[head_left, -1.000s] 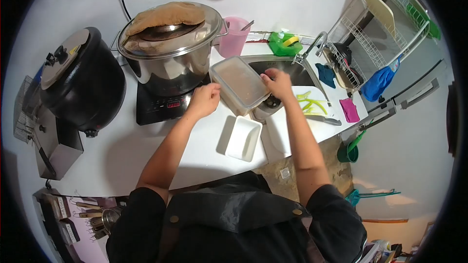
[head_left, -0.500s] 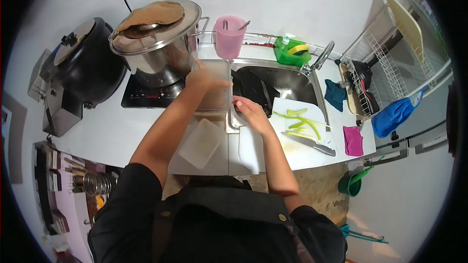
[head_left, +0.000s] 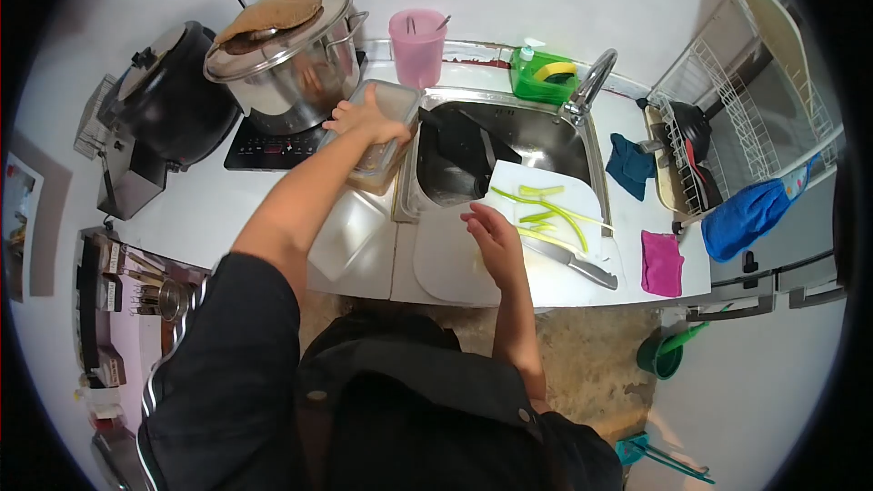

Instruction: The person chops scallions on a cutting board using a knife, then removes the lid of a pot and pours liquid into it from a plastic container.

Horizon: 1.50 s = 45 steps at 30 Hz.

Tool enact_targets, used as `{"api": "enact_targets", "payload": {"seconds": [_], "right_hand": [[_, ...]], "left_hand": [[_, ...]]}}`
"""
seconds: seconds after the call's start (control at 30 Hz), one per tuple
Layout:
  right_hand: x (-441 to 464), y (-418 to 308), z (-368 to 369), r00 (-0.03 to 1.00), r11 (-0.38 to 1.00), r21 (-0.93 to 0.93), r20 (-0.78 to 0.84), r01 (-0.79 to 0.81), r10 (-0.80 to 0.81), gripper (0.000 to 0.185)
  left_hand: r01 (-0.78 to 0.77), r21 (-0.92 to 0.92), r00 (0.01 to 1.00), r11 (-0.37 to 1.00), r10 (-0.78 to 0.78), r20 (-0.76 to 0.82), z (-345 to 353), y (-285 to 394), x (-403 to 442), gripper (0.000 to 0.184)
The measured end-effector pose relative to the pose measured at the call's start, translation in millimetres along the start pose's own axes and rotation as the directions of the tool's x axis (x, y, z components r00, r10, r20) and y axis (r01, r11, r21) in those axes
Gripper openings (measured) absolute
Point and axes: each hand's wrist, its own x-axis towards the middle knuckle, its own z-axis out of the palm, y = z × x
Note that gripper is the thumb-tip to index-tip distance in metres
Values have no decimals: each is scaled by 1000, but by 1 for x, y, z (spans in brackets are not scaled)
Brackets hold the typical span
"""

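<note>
My left hand [head_left: 366,122] lies across the top of a clear lidded container [head_left: 393,102], its fingers over the left side and its thumb at the right edge. That container stands between the steel pot and the sink. Nearer the front is a white rectangular tub [head_left: 347,232], partly under my left forearm. My right hand [head_left: 496,241] is open and empty above the white cutting board [head_left: 446,259], fingers loosely apart. To its right, green stalks [head_left: 546,209] and a knife [head_left: 582,265] lie on a white board that overlaps the sink's front edge.
A steel pot [head_left: 305,77] stands on the black cooker [head_left: 264,150], with a black pot [head_left: 177,105] farther left. Behind are a pink cup [head_left: 418,55] and green soap holder [head_left: 536,82]. The sink [head_left: 555,141] holds dark items. Cloths and a dish rack [head_left: 746,118] are right.
The container has moved left and back from the sink's edge toward the steel pot. My left hand has shifted onto its top; my right hand has let go and come forward over the cutting board.
</note>
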Motion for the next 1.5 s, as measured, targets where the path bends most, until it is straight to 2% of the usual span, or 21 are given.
{"api": "enact_targets", "payload": {"seconds": [0.03, 0.1, 0.27, 0.33, 0.4, 0.47, 0.53, 0.6, 0.67, 0.7, 0.77, 0.93, 1.07, 1.13, 1.2, 1.23, 1.3, 1.37, 1.4, 1.47, 1.5], "right_hand": [[-7, 2, -6, 1000, 1000, 7, -4, 18, -18, 31], [-14, 12, -16, 998, 997, 45, 12, -57, 56, 34], [-11, 12, -20, 994, 985, 164, -88, -51, 66, 33], [-4, 9, -11, 995, 983, 170, -57, -72, 83, 33], [3, 13, -6, 994, 976, 204, -60, -73, 87, 34], [8, 5, -3, 994, 989, 118, -54, -84, 91, 35], [10, -4, 3, 995, 990, 115, -48, -84, 90, 35], [12, -8, 8, 995, 991, 110, -45, -79, 84, 34], [13, -16, 13, 997, 990, 118, -12, -78, 80, 34], [11, -25, 20, 997, 992, 105, -8, -75, 76, 35], [8, -42, 34, 998, 995, 88, 41, -52, 49, 35], [11, -71, 104, 953, 996, 54, 292, 69, -81, 35], [-2, -97, 214, 918, 989, 45, 367, 143, -149, 35], [-17, -101, 279, 877, 979, 34, 440, 199, -193, 34], [-41, -100, 352, 856, 979, 70, 477, 190, -200, 32], [-55, -100, 389, 853, 985, 37, 495, 168, -164, 31], [-75, -83, 458, 821, 997, 74, 569, 15, -55, 29], [-110, -77, 528, 779, 988, 122, 627, -95, -3, 28], [-127, -73, 555, 756, 982, 142, 655, -125, 1, 27], [-155, -77, 594, 655, 983, 134, 756, -123, -21, 26], [-165, -76, 607, 629, 981, 105, 777, -164, 22, 26]], "left_hand": [[-29, 12, 1000, 1000, 29, 5, -6, 0, 1, 123], [-72, 36, 997, 997, 72, -13, -8, 2, -1, 122], [-171, 103, 985, 980, 170, 15, -14, 9, -17, 124], [-291, 100, 956, 952, 292, 2, -16, 7, -19, 124], [-436, 17, 900, 900, 436, 22, -32, 1, -31, 125], [-551, -50, 834, 833, 551, -14, -42, -8, -39, 130], [-665, -23, 747, 746, 665, -29, -66, -19, -55, 131], [-763, -39, 644, 645, 755, -119, -80, -43, -68, 128], [-757, -41, 651, 652, 749, -125, -112, -76, -97, 126], [-719, -41, 691, 693, 708, -148, -129, -98, -107, 126], [-722, -157, 690, 674, 716, -104, -153, -146, -129, 125], [-606, -110, 794, 788, 589, -153, -182, -306, -176, 125], [-453, -53, 884, 890, 442, -151, -183, -462, -221, 121], [-276, 125, 953, 953, 288, -92, -177, -544, -241, 120], [-213, 120, 977, 970, 215, 0, -166, -629, -253, 127], [-214, 182, 977, 960, 209, 51, -163, -668, -260, 124], [-220, 242, 974, 945, 201, 101, -153, -743, -273, 121], [-344, 459, 939, 819, 284, 196, -132, -815, -278, 119], [-353, 452, 935, 819, 284, 214, -125, -844, -277, 119], [-513, 363, 826, 778, 332, 456, -117, -899, -269, 119], [-525, 360, 817, 771, 338, 467, -108, -926, -263, 119]]}}
